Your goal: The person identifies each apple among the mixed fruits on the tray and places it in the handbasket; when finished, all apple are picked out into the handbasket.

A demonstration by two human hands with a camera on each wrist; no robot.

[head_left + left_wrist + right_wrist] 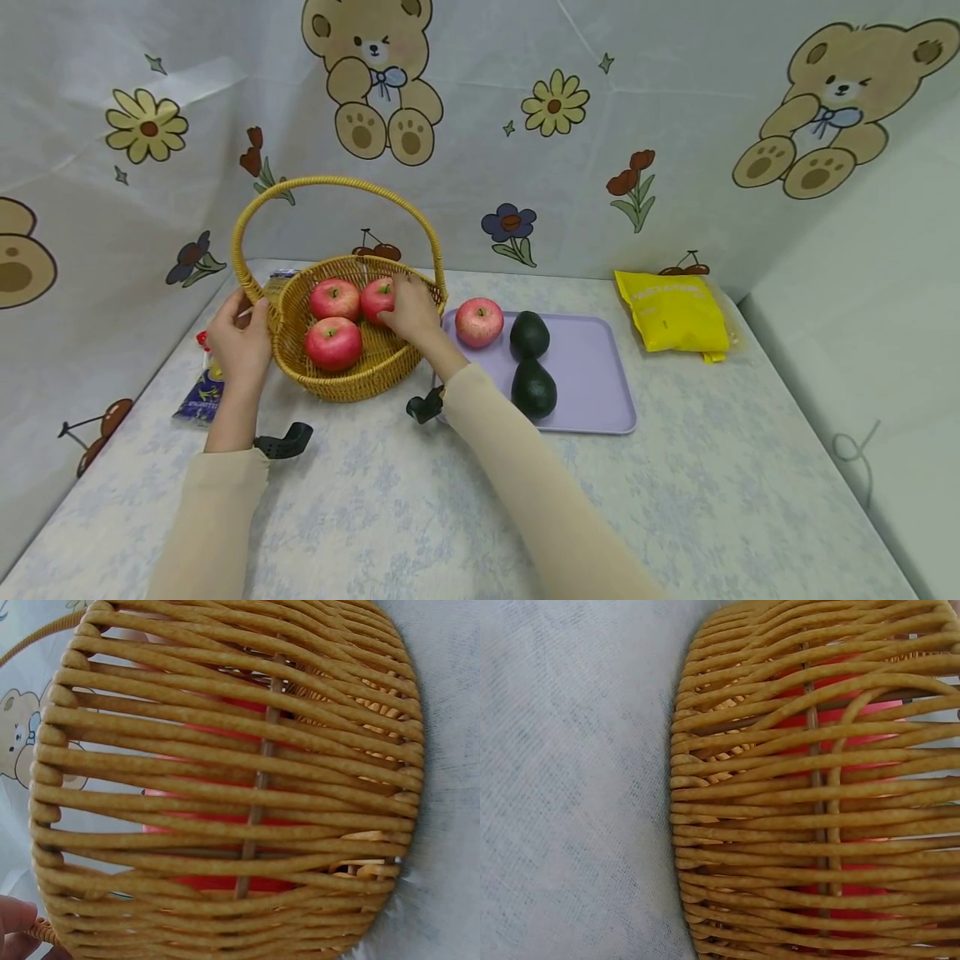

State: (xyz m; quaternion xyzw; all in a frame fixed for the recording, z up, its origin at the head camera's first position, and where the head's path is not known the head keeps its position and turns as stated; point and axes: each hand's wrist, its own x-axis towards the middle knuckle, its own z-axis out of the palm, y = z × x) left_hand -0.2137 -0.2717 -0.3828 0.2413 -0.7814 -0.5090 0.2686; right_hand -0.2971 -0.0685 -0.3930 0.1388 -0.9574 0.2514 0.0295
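Observation:
A yellow wicker basket (360, 385) with a tall hoop handle (337, 180) stands at the left of the table. My left hand (242, 342) grips the foot of the handle at the basket's left side; its fingertips (16, 916) show at the lower left of the left wrist view. Inside the basket, my right hand (416, 315) holds a red apple (376, 300), partly hidden by the fingers. Two more apples lie beside it, one at the back (334, 298) and one in front (333, 343). Both wrist views show mostly woven basket wall (825, 795), with red apple behind the gaps.
Right of the basket lies a lilac tray (592, 375) with an apple (479, 322) and two avocados, one behind (529, 336) the other (534, 389). A yellow packet (675, 312) lies at the back right. A blue spaghetti packet (202, 398) lies beside my left wrist.

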